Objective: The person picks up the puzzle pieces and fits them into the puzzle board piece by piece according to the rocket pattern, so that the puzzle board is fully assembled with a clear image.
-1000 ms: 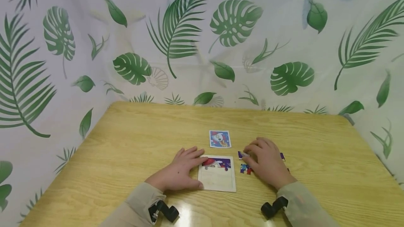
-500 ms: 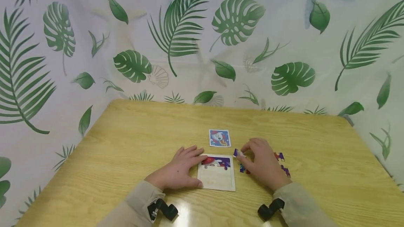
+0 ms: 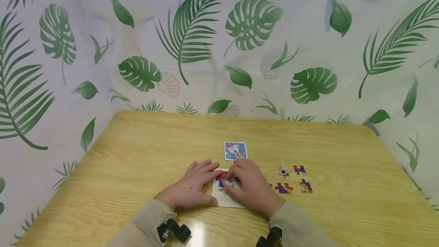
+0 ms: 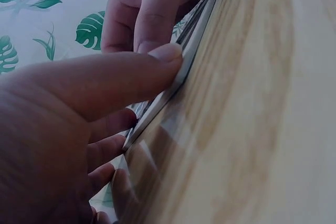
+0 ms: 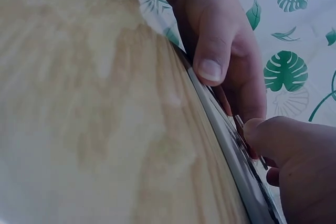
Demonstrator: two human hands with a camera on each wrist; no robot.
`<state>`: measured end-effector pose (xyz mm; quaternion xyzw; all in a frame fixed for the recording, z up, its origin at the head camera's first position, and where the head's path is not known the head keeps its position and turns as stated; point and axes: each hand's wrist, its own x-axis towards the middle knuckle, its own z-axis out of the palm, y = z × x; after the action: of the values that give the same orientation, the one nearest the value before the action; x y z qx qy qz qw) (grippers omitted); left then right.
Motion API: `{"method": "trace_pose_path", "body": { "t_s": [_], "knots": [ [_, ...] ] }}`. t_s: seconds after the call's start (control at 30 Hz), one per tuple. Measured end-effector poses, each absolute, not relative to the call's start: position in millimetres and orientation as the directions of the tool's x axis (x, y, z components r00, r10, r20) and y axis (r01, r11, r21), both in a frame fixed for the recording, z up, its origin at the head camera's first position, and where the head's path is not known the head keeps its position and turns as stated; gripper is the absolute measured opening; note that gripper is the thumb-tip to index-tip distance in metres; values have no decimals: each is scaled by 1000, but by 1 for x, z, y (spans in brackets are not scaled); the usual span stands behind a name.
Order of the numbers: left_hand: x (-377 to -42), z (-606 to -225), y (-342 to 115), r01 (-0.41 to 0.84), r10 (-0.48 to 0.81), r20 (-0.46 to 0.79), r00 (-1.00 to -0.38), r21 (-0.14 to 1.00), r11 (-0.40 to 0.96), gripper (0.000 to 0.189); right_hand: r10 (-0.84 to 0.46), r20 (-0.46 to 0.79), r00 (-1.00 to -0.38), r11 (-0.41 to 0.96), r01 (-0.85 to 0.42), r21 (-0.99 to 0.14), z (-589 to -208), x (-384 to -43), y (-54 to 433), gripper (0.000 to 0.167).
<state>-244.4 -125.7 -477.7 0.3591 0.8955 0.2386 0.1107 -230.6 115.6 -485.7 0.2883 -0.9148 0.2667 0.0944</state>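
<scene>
In the head view my left hand (image 3: 190,188) rests along the left side of a shallow puzzle tray (image 3: 223,200), fingers spread and fairly straight, thumb by the near corner. Between thumb and fingers, my right hand (image 3: 255,190) pinches a purple and white jigsaw piece (image 3: 222,184) over the tray, just below the red part of the picture. The piece's thin edge (image 5: 240,122) shows tilted above the tray in the right wrist view. From the left wrist view, the left thumb (image 4: 131,77) presses against the tray's rim. My right hand covers much of the tray's right half.
Several loose jigsaw pieces (image 3: 283,188) lie right of the tray, one partly behind the right hand. Beyond the tray is a small picture card (image 3: 235,151) with a white figure on blue. A leaf-patterned curtain (image 3: 205,48) borders the wooden table (image 3: 164,136).
My right hand has picked up the jigsaw piece from the right and carried it left over the tray, uncovering several loose pieces. The left hand has stayed on the tray's side.
</scene>
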Motion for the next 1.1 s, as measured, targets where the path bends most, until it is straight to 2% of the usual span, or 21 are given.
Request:
{"method": "trace_pose_path", "body": {
  "t_s": [0.43, 0.73, 1.1],
  "knots": [
    [-242, -477, -132, 568, 685, -43, -728, 523, 636, 85, -504, 236, -831, 729, -556, -399, -486, -229, 100, 19],
    [-243, -477, -130, 613, 702, 2, -712, 489, 620, 83, -506, 282, -815, 739, -579, -344, -484, -226, 105, 24],
    [-243, -474, -127, 602, 705, -21, -709, 502, 621, 83, -537, 268, -800, 723, -600, -343, -482, -224, 110, 16]
  ]
}}
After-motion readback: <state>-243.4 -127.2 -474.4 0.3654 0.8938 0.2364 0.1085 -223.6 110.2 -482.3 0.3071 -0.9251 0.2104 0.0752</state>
